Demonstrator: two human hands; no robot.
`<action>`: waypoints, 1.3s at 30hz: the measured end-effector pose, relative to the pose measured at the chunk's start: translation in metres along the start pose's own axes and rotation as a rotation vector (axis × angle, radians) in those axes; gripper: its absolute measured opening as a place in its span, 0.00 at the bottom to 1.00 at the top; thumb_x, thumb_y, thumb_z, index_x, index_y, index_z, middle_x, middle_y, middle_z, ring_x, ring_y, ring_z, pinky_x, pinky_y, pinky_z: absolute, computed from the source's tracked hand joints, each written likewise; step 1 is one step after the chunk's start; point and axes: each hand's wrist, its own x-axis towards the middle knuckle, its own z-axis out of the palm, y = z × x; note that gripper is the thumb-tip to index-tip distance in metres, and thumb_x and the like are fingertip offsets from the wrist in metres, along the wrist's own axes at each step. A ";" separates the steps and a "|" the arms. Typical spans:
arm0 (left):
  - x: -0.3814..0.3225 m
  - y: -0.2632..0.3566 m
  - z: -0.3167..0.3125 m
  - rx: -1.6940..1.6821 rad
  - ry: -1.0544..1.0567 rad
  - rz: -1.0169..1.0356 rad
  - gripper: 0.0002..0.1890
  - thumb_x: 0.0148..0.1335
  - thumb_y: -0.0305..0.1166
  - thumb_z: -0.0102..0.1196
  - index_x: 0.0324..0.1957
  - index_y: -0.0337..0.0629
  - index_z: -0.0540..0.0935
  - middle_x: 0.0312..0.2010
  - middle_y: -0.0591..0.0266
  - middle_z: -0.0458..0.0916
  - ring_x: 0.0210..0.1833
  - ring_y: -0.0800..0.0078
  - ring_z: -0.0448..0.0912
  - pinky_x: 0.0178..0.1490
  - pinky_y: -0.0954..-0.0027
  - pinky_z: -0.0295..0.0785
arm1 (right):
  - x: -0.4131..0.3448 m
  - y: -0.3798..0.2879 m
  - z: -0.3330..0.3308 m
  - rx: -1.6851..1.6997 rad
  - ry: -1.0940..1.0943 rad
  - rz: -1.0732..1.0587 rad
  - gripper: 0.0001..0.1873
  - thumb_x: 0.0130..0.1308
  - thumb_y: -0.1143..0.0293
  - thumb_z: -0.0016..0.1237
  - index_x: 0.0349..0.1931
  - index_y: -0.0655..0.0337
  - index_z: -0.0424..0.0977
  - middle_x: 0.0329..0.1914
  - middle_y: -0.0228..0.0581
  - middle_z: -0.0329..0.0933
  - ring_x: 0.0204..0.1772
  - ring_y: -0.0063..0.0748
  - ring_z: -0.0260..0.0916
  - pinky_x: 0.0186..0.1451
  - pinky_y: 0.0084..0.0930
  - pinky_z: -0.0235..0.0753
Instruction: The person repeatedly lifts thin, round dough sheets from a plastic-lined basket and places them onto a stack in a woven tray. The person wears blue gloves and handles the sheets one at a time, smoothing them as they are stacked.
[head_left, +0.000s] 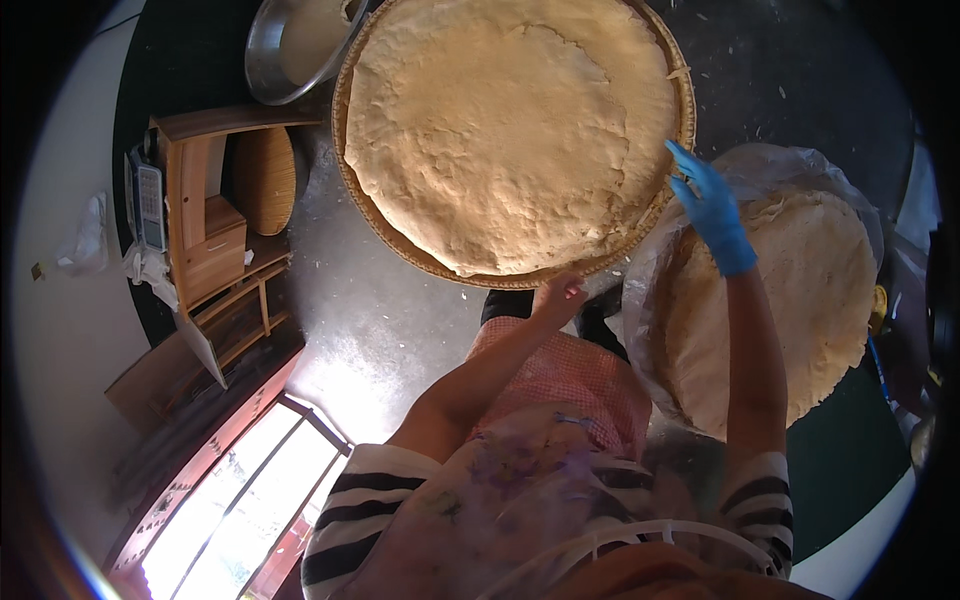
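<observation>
A wide round woven tray (420, 262) lies before me, filled by a large, pale round dough-like sheet (495, 142) with an uneven, cracked surface. My left hand (559, 300), bare, is at the tray's near rim with its fingers curled; whether it grips the rim is hidden. In a blue glove, my right hand (705, 206) is at the tray's right edge, fingers apart and nothing held. Below and beside that hand, another pale round sheet or stack (795, 300) rests in clear plastic wrapping (795, 169).
At the upper left stands a metal basin (262, 75) with pale contents. A wooden cabinet (195, 217) holds a round woven item (262, 180) further left. Pale scraps dot the grey floor (390, 330). Bright light enters by a glazed door (240, 495).
</observation>
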 end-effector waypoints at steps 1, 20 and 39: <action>-0.003 -0.010 -0.009 0.011 -0.012 0.006 0.14 0.48 0.33 0.60 0.37 0.40 0.77 0.26 0.65 0.78 0.30 0.77 0.76 0.36 0.75 0.72 | 0.021 0.008 0.028 0.245 -0.064 0.105 0.23 0.60 0.75 0.47 0.57 0.58 0.64 0.57 0.41 0.67 0.58 0.32 0.65 0.58 0.24 0.65; 0.038 -0.012 -0.127 -0.023 -0.025 0.045 0.16 0.48 0.28 0.61 0.41 0.39 0.76 0.30 0.60 0.79 0.32 0.75 0.76 0.37 0.73 0.73 | 0.099 0.007 0.086 -0.414 0.045 0.473 0.16 0.50 0.56 0.56 0.30 0.60 0.75 0.25 0.44 0.75 0.29 0.42 0.72 0.33 0.33 0.70; 0.106 0.216 -0.329 1.614 -0.464 0.991 0.02 0.47 0.27 0.49 0.22 0.46 0.74 0.19 0.63 0.74 0.27 0.65 0.76 0.35 0.64 0.65 | 0.015 -0.229 0.170 -0.216 0.351 -0.299 0.21 0.48 0.66 0.53 0.46 0.52 0.70 0.44 0.36 0.70 0.43 0.37 0.70 0.41 0.32 0.68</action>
